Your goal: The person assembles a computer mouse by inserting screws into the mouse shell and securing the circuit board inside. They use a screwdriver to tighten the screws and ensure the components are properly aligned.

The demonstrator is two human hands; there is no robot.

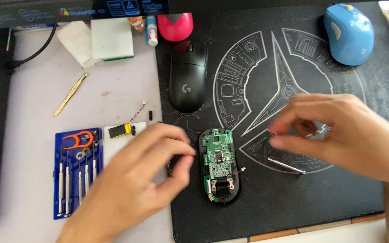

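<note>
An opened black mouse base with a green circuit board lies on the black desk mat. My left hand hovers just left of it, fingers curled, thumb and fingertips close together beside the shell's left edge. My right hand is blurred to the right of the base, its fingertips pinched; whether something tiny sits between them cannot be told. A thin metal screwdriver lies on the mat below the right hand.
A blue screwdriver set, a small yellow battery with wires, brass tweezers and folded tissue lie on the left. A whole black mouse, a pink object and a blue mouse sit at the back.
</note>
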